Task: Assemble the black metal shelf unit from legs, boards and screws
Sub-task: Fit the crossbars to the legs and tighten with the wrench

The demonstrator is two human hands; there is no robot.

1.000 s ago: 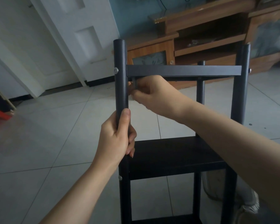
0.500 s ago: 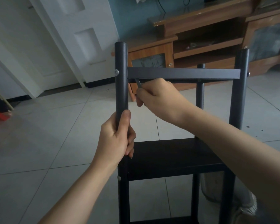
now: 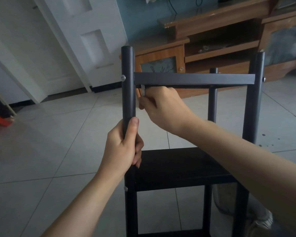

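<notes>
The black metal shelf unit (image 3: 186,168) stands upright on the tiled floor (image 3: 50,142), directly in front of the person. Its top board (image 3: 194,79) is seated between the front legs, and a screw head (image 3: 123,77) shows on the outer face of the front left leg (image 3: 128,82) at board height. A small metal wrench (image 3: 143,91), apparently a hex key, is pinched in the grip of the right hand (image 3: 162,106) just beneath the board, beside the leg; it is judged to be working the fastening from the inside. The left hand (image 3: 122,147) is wrapped around the same leg lower down, thumb laid along the tube, presumably so that the frame is steadied against the turning force. The middle board (image 3: 178,166) is already fixed, with another screw head (image 3: 126,189) visible at its corner.

Nothing is carried on the boards. Behind the unit, a wooden TV cabinet (image 3: 212,53) is seen, its open compartment holding small items that cannot be identified.
</notes>
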